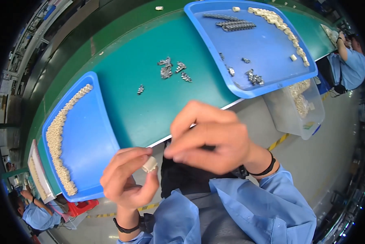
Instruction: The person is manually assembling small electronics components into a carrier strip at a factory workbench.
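Head cam, v. wide, looks dn @ bench (139, 112).

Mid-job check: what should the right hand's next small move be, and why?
I'd probably bring the right hand slightly closer to the cream piece, with the left hand held steady. The left hand pinches that piece between thumb and fingers, while the right hand is close beside it but apart. Whether the right hand holds anything, I can't tell.
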Motion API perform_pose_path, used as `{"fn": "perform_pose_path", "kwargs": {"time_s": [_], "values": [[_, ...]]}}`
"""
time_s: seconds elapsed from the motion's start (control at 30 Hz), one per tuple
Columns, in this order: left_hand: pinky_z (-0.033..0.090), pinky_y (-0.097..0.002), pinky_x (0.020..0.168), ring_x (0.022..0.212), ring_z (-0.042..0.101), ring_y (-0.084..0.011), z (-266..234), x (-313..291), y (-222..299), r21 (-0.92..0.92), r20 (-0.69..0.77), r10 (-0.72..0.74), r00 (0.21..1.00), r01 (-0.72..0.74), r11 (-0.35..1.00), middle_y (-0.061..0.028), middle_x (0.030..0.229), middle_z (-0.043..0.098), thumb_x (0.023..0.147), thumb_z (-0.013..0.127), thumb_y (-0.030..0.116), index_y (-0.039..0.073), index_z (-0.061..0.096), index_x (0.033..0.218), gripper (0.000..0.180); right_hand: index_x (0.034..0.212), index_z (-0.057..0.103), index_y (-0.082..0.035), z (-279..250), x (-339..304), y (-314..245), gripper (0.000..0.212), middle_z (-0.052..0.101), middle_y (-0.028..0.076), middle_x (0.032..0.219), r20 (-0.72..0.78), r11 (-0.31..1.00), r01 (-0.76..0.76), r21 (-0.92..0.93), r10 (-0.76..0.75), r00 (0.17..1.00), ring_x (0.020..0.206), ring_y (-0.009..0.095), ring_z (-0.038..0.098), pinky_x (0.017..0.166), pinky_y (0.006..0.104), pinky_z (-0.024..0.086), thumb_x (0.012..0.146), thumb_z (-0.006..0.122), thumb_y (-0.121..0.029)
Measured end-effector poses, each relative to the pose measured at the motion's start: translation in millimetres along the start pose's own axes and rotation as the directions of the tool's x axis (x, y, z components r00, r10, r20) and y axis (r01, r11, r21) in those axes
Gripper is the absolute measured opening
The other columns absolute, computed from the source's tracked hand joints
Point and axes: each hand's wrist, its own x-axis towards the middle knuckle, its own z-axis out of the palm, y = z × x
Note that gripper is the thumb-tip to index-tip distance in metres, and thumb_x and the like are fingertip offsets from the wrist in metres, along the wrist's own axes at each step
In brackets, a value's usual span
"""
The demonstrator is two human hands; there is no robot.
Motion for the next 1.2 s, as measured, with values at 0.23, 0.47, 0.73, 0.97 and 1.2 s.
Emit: {"fn": "perform_pose_path", "kwargs": {"time_s": [0.23, 0.47, 0.73, 0.97, 1.2], "values": [[0.054, -0.0313, 0.067, 0.075, 0.069, -0.0250, 30.6, -16.5, 13.9, -0.234, -0.024, -0.227, 0.974, 0.215, 0.948, -0.0201, 0.091, 0.072, 0.068, 0.078, -0.004, -0.008, 0.070, 0.096, 0.029, 0.106, 0.072, 0.003, 33.5, -33.2, -2.1, 0.023, 0.066, 0.016, 0.101, -0.099, 0.987, 0.016, 0.159, 0.000, 0.995, 0.081, 0.021, 0.066, 0.067, 0.0299, 0.053, 0.084, 0.076, 0.006], [0.048, -0.0276, 0.061, 0.072, 0.063, -0.0194, 39.0, -23.4, 15.1, -0.267, -0.024, -0.183, 0.983, 0.170, 0.948, -0.0146, 0.089, 0.068, 0.071, 0.078, -0.006, -0.006, 0.074, 0.107, 0.036, 0.105, 0.071, 0.006, 34.0, -45.9, -1.5, 0.020, 0.066, 0.018, 0.102, -0.241, 0.946, -0.026, 0.323, 0.108, 0.965, 0.083, 0.023, 0.068, 0.070, 0.0302, 0.056, 0.085, 0.075, 0.007], [0.047, -0.0283, 0.057, 0.069, 0.062, -0.0195, 27.8, -18.1, 17.6, -0.224, 0.175, -0.160, 0.971, 0.198, 0.954, -0.0127, 0.086, 0.066, 0.073, 0.079, -0.003, -0.006, 0.073, 0.103, 0.031, 0.095, 0.076, 0.004, -6.9, -22.4, -14.7, 0.015, 0.070, 0.016, 0.094, 0.027, 0.983, -0.054, 0.174, 0.050, 0.998, 0.074, 0.020, 0.068, 0.060, 0.0283, 0.054, 0.081, 0.078, 0.008], [0.046, -0.0289, 0.054, 0.066, 0.061, -0.0211, 29.6, -16.9, 19.8, -0.261, 0.232, -0.142, 0.962, 0.203, 0.944, -0.0128, 0.084, 0.064, 0.071, 0.080, -0.001, -0.006, 0.072, 0.096, 0.027, 0.095, 0.076, 0.002, -7.9, -15.1, -10.4, 0.016, 0.070, 0.014, 0.092, 0.157, 0.987, -0.018, 0.162, -0.008, 0.988, 0.070, 0.019, 0.068, 0.052, 0.0273, 0.050, 0.079, 0.080, 0.005], [0.045, -0.0309, 0.053, 0.064, 0.059, -0.0220, 29.4, -13.0, 21.0, -0.252, 0.296, -0.102, 0.950, 0.181, 0.951, -0.0118, 0.083, 0.062, 0.072, 0.080, 0.002, -0.007, 0.072, 0.095, 0.026, 0.093, 0.076, 0.003, -9.1, -11.6, -11.5, 0.014, 0.069, 0.013, 0.091, 0.193, 0.990, 0.028, 0.139, -0.055, 0.980, 0.068, 0.020, 0.067, 0.052, 0.0278, 0.050, 0.079, 0.080, 0.004]]}}
